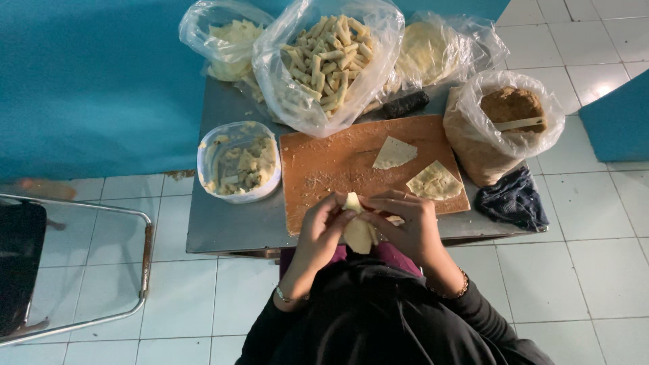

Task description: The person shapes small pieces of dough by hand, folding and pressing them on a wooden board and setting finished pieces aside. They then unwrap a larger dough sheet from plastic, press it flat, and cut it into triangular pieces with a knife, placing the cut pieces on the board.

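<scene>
A pale triangular pastry wrapper [357,230] is pinched between both hands just past the near edge of the wooden cutting board [324,169], held up over the table's front rim. The left hand [319,230] is curled around the wrapper's left side with its fingers closed on it, and the right hand [405,226] clamps the other side, fingertips meeting at the top fold. By the look of it, the step in hand is folding or rolling the sheet shut around a filling; finishing it would seem to call for tucking the loose lower point in and pressing the seam tight so nothing spills. On the board, farther out, lie two more flat wrapper pieces [394,153] [434,181], untouched. To the right stands a plastic bag of brown crumbly filling [510,105] with a flat wooden spatula [519,124] resting in it, and a dark cloth [512,201] lies near it. To the left sits a round clear tub [238,162] of pale scraps. At the far side a large bag of finished rolls [328,54] gapes open, flanked by bags of pale sheets [233,40] [426,51].
</scene>
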Available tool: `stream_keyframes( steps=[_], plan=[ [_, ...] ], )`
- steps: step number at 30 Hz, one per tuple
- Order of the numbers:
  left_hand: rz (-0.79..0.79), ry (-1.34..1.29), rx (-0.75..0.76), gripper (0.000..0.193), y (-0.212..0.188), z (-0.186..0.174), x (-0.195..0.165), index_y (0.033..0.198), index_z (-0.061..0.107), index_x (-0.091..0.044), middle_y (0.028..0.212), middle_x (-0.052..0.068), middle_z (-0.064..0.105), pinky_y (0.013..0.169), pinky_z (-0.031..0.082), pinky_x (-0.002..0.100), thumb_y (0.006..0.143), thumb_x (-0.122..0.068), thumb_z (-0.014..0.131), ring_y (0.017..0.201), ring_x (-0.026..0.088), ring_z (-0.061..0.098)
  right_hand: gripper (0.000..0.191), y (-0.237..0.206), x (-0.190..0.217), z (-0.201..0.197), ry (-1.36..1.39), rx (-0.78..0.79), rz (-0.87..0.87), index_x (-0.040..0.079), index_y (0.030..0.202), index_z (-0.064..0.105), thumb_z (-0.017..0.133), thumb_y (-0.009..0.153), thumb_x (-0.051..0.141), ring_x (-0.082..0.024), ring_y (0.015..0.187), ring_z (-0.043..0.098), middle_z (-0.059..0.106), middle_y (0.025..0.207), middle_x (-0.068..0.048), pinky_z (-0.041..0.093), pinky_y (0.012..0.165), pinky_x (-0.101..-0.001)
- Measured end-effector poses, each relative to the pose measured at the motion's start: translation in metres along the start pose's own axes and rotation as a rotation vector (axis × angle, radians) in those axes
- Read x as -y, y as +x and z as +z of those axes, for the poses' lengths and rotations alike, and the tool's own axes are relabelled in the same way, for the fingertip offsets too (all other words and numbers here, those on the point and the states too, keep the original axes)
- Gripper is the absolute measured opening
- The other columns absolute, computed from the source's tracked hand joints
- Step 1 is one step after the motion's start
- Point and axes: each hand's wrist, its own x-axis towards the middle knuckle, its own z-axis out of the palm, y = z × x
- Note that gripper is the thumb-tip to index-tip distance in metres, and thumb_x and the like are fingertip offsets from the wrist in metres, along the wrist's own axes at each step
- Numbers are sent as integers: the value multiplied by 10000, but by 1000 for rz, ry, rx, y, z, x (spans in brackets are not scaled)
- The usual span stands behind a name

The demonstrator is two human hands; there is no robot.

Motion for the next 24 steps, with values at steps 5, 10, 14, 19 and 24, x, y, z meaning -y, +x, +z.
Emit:
stream_keyframes(
  steps=[5, 10, 14, 19, 24],
  plan=[
    [-65, -30, 77, 136, -2, -16, -8, 1154, 591, -15, 975, -19, 581, 823, 447, 206, 1020, -26, 570, 920, 47, 541, 126, 10, -9, 0, -60, 22, -37, 23, 983, 781, 794, 862, 56, -176, 834, 778, 783, 976, -77, 616, 728, -269],
    [-27, 40, -163, 135, 0, -25, -15, 1143, 601, -23, 935, -5, 550, 755, 402, 219, 1012, -7, 573, 854, 58, 503, 154, 44, 1, -8, -298, -49, -236, 6, 1018, 743, 750, 864, 7, -203, 841, 759, 748, 991, -91, 608, 737, -287],
    [117, 1, -300, 144, 4, -40, -33, 1071, 559, -52, 948, -44, 561, 793, 458, 195, 958, 35, 575, 885, 20, 550, 143, 83, 15, -19, -265, -118, -83, 10, 1049, 723, 723, 906, 7, -196, 833, 763, 732, 1004, -93, 610, 659, -293],
    [189, 59, -431, 182, 27, -39, -46, 898, 510, -49, 762, -61, 499, 607, 363, 202, 995, 27, 644, 687, 2, 447, 192, 94, 36, 13, -244, 17, -268, 21, 1117, 737, 723, 926, 15, -255, 869, 743, 739, 1043, -126, 614, 737, -325],
    [309, 88, -542, 240, 46, -40, -52, 822, 508, -55, 740, -71, 481, 586, 318, 185, 955, 53, 676, 660, -7, 400, 358, 106, 39, 40, -83, 205, -412, 18, 1235, 701, 773, 890, 83, -314, 1004, 728, 725, 1162, -165, 591, 870, -371]
  ],
)
